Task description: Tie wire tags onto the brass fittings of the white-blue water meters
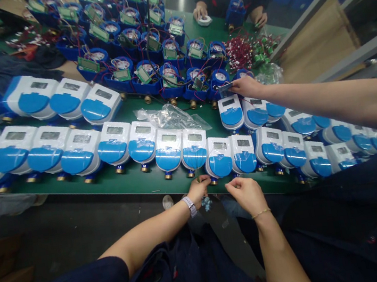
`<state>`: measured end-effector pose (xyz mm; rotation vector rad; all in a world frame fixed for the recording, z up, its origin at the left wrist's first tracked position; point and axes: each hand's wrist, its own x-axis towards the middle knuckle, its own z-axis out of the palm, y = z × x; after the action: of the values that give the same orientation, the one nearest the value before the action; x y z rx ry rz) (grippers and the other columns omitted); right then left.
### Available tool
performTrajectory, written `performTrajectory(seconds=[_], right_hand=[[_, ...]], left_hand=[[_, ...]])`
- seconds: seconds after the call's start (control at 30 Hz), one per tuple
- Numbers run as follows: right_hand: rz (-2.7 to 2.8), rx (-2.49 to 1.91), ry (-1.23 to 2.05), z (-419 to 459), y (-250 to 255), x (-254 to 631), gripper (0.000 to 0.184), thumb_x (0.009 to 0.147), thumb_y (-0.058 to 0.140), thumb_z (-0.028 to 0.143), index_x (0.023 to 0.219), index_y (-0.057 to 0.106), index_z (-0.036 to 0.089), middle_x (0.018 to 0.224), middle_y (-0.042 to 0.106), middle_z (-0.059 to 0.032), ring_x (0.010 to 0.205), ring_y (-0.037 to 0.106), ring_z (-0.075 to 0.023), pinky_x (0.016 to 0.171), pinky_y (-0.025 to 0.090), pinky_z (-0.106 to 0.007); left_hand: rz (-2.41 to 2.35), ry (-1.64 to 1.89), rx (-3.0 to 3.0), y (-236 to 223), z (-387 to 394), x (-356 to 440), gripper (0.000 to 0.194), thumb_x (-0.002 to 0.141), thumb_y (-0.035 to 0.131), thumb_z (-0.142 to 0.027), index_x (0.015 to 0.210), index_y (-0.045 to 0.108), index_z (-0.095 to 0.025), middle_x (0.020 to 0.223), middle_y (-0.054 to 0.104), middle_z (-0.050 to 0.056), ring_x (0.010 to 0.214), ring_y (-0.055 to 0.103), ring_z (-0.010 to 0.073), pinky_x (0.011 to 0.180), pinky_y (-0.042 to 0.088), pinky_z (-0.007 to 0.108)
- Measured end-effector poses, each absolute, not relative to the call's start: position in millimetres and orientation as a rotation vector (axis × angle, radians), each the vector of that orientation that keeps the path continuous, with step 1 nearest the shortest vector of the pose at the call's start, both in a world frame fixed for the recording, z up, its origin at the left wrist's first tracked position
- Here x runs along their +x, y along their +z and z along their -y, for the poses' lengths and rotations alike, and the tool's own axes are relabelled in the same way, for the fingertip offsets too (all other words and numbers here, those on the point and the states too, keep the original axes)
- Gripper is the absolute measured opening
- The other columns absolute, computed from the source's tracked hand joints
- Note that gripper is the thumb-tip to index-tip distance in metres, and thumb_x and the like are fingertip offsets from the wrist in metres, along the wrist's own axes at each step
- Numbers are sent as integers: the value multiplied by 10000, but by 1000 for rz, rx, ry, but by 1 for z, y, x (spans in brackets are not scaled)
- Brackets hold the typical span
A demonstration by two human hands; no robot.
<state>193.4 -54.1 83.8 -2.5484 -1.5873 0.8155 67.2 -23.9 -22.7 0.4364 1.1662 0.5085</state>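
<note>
At the green table's front edge, my left hand (199, 189) is closed around a bunch of thin strands, with a cluster of small light-blue pieces (206, 203) hanging below it. Just to its right, my right hand (249, 193) has its fingertips pinched together; anything between them is too small to make out. Beyond both hands stand white water meters with blue lids, the closest being one meter (220, 157) with a small display window. Another meter (193, 149) stands upright behind my left hand.
A co-worker's hand (247, 88) reaches in from the right over the meters. Open blue meter bodies (145, 74) with circuit boards and wires fill the back. Crumpled clear plastic (174, 117) lies mid-table on the green surface (138, 184). Another person works opposite, near red wires (239, 52).
</note>
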Motion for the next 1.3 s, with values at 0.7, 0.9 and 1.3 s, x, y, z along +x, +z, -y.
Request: performTrajectory(seconds=[0.7,0.9,1.3], right_hand=[[1644,-2765,652,58,92,195,214,724,508,388,677,674,262,673,662,-30,645,591,-185,504,289,-252],[1657,-2771,627,59,94,196,224,719,512,402,682,679,257,654,657,-33,627,592,-183,492,283,-251],[1642,-2776,655,57,95,195,220,717,508,392,685,680,258,663,658,-36,635,587,-183,501,292,-246]], left_hand=[[-1149,519,440,-30,27,67,181,719,570,-251,856,556,-132,407,350,-93,308,296,40,337,252,177],[-1162,524,435,-29,26,66,206,708,601,-268,856,570,-129,407,363,-91,301,309,37,338,234,175],[-1166,513,420,-28,27,67,213,703,608,-287,848,571,-135,405,346,-96,303,284,34,340,242,176]])
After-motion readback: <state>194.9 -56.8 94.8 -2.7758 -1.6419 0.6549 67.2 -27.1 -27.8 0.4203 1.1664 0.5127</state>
